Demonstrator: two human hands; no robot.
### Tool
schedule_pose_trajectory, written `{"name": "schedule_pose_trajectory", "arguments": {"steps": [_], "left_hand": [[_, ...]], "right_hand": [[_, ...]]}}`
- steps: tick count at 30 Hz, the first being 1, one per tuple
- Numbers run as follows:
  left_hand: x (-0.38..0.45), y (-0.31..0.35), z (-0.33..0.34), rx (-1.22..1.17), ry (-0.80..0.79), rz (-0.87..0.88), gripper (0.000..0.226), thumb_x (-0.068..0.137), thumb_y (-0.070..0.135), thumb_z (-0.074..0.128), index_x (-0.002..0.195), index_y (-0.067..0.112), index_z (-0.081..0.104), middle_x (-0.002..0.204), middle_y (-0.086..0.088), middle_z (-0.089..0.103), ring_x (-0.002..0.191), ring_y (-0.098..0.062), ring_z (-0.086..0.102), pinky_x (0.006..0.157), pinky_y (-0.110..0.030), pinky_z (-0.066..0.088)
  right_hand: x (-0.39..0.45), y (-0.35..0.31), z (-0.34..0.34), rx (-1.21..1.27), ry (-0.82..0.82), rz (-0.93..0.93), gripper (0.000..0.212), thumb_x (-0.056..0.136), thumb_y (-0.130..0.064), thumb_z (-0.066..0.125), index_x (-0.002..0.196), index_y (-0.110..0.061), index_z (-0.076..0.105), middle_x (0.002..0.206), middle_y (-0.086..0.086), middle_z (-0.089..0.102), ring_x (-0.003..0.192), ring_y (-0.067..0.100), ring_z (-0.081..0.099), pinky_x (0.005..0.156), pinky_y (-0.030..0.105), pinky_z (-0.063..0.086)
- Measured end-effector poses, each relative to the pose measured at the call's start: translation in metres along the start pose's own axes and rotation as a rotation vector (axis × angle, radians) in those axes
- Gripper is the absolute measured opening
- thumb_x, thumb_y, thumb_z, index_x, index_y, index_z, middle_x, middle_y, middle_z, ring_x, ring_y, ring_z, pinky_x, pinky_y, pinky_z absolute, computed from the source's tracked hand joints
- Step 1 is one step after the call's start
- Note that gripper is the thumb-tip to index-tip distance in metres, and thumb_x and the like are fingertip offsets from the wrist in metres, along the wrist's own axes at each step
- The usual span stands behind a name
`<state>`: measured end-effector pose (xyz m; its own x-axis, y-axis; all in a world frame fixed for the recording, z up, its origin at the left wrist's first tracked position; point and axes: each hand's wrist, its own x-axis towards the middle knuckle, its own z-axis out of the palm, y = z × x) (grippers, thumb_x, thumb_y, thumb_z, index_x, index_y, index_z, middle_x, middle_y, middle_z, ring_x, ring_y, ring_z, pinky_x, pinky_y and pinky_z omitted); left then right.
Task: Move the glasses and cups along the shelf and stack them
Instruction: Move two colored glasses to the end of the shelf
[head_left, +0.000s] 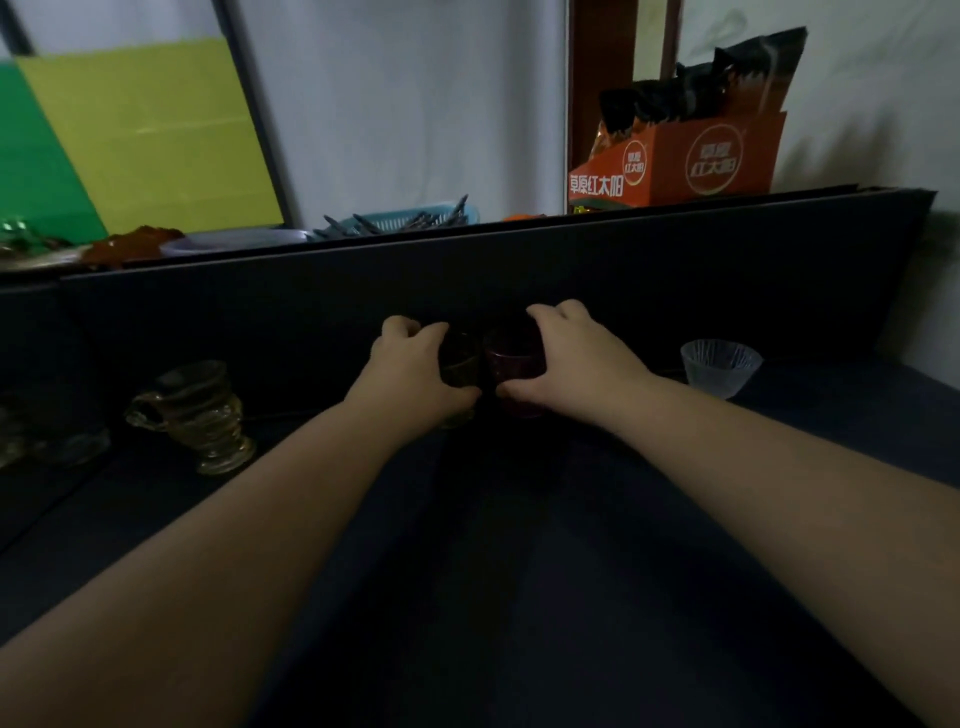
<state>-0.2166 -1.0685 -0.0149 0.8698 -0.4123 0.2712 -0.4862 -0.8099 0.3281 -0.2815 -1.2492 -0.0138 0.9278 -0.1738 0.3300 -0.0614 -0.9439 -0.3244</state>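
Note:
Both my hands reach to the back of the dark shelf (519, 519). My left hand (410, 371) grips a dark brownish glass (460, 358). Beside it, my right hand (566, 358) grips a dark red glass (511, 353). The two glasses stand side by side, touching or nearly so, against the dark back panel. A frosted ribbed cup (719, 364) stands alone to the right. At the left stands an amber glass mug (200, 413) with a handle; it looks like two stacked pieces. Dim glassware (62, 441) sits at the far left edge.
A dark upright panel (519, 270) closes off the back of the shelf. Above it sit an orange snack box (691, 156), a blue basket of utensils (410, 218), a plate (234, 241) and green boards (130, 135).

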Motion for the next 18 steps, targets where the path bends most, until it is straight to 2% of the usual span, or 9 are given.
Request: {"name": "schedule_pose_trajectory", "arguments": {"steps": [4,8,10,14,18], "left_hand": [[-0.025,-0.002,-0.009,0.059,0.063,-0.022,0.099,0.07,0.057,0.073,0.15,0.023,0.026,0.151,-0.008,0.022,0.135,-0.028,0.03,0.108,-0.041,0.036],[-0.072,-0.009,-0.023,0.158,0.158,-0.045,0.093,0.076,0.06,0.066,0.151,0.024,0.024,0.153,-0.005,0.025,0.14,-0.027,0.024,0.111,-0.043,0.032],[-0.097,-0.015,-0.03,0.214,0.179,-0.062,0.089,0.079,0.057,0.065,0.151,0.024,0.025,0.153,-0.003,0.026,0.14,-0.025,0.023,0.111,-0.041,0.031],[-0.143,-0.028,-0.046,0.298,0.222,-0.132,0.086,0.08,0.055,0.065,0.151,0.025,0.027,0.153,-0.001,0.027,0.141,-0.022,0.022,0.11,-0.039,0.03],[-0.195,-0.055,-0.069,0.393,0.283,-0.196,0.08,0.08,0.053,0.064,0.148,0.023,0.034,0.147,-0.001,0.036,0.136,-0.023,0.03,0.107,-0.036,0.032]], "right_hand": [[-0.022,0.008,-0.017,-0.067,0.077,-0.089,0.092,0.075,-0.057,0.075,0.149,-0.02,0.035,0.139,0.008,0.041,0.126,0.028,0.045,0.1,0.04,0.046],[-0.049,-0.004,-0.027,-0.01,0.116,-0.246,0.073,0.077,-0.055,0.072,0.139,-0.025,0.045,0.127,0.0,0.045,0.118,0.02,0.045,0.093,0.035,0.046],[-0.062,-0.018,-0.027,0.026,0.094,-0.334,0.067,0.078,-0.053,0.072,0.135,-0.027,0.048,0.123,-0.004,0.046,0.114,0.016,0.045,0.092,0.033,0.046],[-0.082,-0.054,-0.018,0.016,0.002,-0.499,0.072,0.082,-0.055,0.069,0.143,-0.028,0.043,0.13,-0.007,0.045,0.121,0.014,0.043,0.098,0.03,0.044],[-0.097,-0.101,-0.006,-0.038,-0.123,-0.621,0.073,0.083,-0.057,0.067,0.145,-0.032,0.038,0.133,-0.008,0.044,0.122,0.013,0.044,0.097,0.032,0.047]]}}
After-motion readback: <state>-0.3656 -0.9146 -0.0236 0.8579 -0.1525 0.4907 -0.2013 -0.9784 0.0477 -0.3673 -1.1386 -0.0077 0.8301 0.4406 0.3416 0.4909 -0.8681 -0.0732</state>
